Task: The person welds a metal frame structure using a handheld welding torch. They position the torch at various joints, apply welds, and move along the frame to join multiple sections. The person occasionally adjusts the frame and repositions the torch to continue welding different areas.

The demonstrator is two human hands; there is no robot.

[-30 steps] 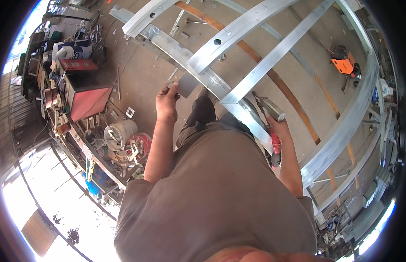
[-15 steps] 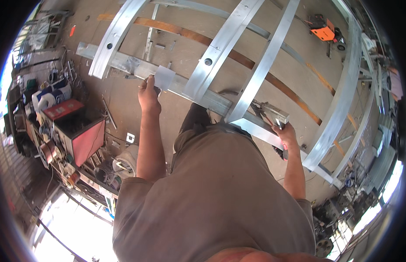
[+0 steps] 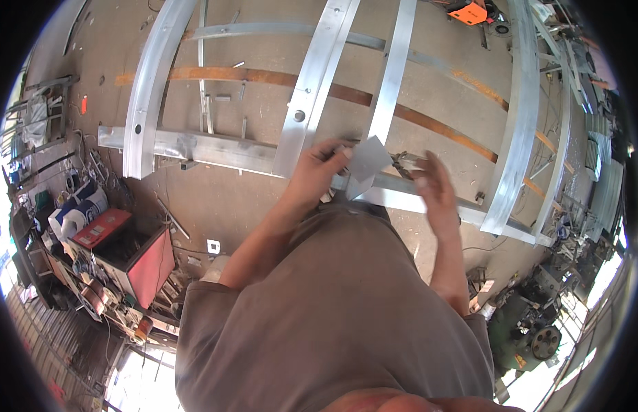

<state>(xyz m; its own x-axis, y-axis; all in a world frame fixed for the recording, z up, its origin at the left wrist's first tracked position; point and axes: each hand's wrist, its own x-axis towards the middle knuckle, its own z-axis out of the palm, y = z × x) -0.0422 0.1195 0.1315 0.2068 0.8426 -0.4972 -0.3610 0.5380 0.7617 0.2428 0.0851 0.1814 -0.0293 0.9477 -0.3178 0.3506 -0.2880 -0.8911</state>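
My left hand (image 3: 322, 172) pinches a thin grey square plate (image 3: 369, 159) between thumb and fingers. The plate is tilted over the near end of a narrow metal bar (image 3: 391, 89), where that bar meets the long metal beam (image 3: 226, 151) in front of me. To its right, my right hand (image 3: 436, 189) is raised above the beam, fingers apart and slightly blurred, with nothing visible in it. Between the hands, a dark tool-like thing (image 3: 401, 163) sits by the beam, partly hidden; its kind is unclear. A wide channel (image 3: 309, 89) crosses the beam left of the plate.
More metal channels cross the frame at left (image 3: 154, 89) and right (image 3: 518, 117). Rusty flat strips (image 3: 442, 130) run under them. An orange machine (image 3: 468, 12) stands at the far right, a red metal box (image 3: 140, 257) at the left, and a green machine (image 3: 518, 329) lower right.
My left hand has moved right along the beam, carrying the plate. My right hand has let go of the metal tool it held and lifted. The view has shifted.
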